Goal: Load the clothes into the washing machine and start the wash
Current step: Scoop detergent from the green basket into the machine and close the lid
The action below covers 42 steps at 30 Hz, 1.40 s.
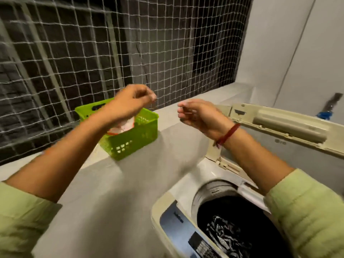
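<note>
L hand (pixel 130 103): up over the green basket (pixel 130 144). Fingers (pixel 151 96) curled in, thumb tip meeting fingertip. Blurred, can't tell if anything's pinched.
R hand (pixel 200 116): level w/ it, just apart. Fingers loosely curled, thin dark sliver among them, can't tell what.
Clothes (pixel 227 237): dark bundle down in the drum of the washing machine (pixel 178 187), bottom right.
Lid (pixel 290 127): up, wide open.
Basket: sits on the grey surface (pixel 149 179), white-pink packet (pixel 124 126) inside, netting (pixel 167 43) behind.
</note>
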Motion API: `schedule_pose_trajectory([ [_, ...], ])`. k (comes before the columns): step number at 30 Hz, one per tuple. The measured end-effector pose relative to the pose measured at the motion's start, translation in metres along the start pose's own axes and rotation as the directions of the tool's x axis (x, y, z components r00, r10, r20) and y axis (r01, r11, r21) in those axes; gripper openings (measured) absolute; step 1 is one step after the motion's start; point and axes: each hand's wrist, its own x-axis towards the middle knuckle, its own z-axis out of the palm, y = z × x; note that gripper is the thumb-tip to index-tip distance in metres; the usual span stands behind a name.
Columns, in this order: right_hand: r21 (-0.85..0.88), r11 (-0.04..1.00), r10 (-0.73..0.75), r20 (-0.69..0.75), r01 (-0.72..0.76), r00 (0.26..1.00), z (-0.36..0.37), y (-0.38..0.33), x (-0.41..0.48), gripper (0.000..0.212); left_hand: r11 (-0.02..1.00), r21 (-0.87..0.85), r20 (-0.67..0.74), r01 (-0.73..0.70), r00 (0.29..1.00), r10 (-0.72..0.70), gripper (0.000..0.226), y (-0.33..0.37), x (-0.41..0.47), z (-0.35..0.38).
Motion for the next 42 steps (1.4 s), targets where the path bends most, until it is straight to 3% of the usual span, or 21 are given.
schedule_pose_trajectory([
  [3,-0.325,0.931,-0.129,0.13,0.165,0.983,0.042,-0.013,0.036,0.017,0.921,0.377,-0.127,0.102,0.99,-0.057,0.022,-0.039,0.013,-0.028],
  [5,-0.532,0.807,-0.157,0.221,0.254,0.962,0.07,-0.014,0.059,0.012,0.858,0.483,-0.091,0.177,0.984,-0.151,0.031,-0.063,0.016,-0.032],
  [7,-0.755,0.57,-0.147,0.292,0.323,0.945,0.096,-0.008,0.081,0.008,0.831,0.519,-0.031,0.198,0.976,-0.213,0.036,-0.081,0.018,-0.028],
  [9,-0.909,0.222,-0.096,0.34,0.353,0.936,0.124,0.002,0.095,0.023,0.82,0.537,-0.006,0.199,0.973,-0.232,0.036,-0.096,0.017,-0.025],
  [10,-0.929,0.097,-0.048,0.353,0.356,0.934,0.135,0.007,0.098,0.029,0.819,0.54,-0.003,0.195,0.973,-0.23,0.039,-0.103,0.018,-0.025],
  [13,-0.933,-0.068,0.054,0.351,0.355,0.935,0.157,0.03,0.109,0.042,0.813,0.549,-0.045,0.194,0.978,-0.203,0.041,-0.111,0.022,-0.025],
  [21,-0.966,-0.111,-0.01,0.236,0.234,0.972,0.164,0.042,0.112,0.039,0.833,0.499,-0.127,0.237,0.971,-0.2,0.039,-0.122,0.027,-0.025],
  [27,-0.964,-0.106,0.027,0.242,0.244,0.97,0.161,0.029,0.096,0.045,0.894,0.375,-0.241,0.247,0.957,-0.163,0.028,-0.123,0.024,-0.027],
  [36,-0.964,-0.181,-0.168,0.227,0.196,0.959,0.155,0.026,0.086,0.034,0.914,0.317,-0.292,0.255,0.943,-0.162,0.025,-0.12,0.021,-0.027],
  [39,-0.967,-0.197,-0.111,0.189,0.165,0.976,0.152,0.024,0.094,0.033,0.92,0.283,-0.312,0.271,0.933,-0.178,0.026,-0.121,0.02,-0.027],
  [42,-0.984,-0.134,-0.012,0.124,0.121,0.992,0.145,0.021,0.104,0.031,0.925,0.254,-0.313,0.283,0.929,-0.198,0.029,-0.121,0.019,-0.028],
])
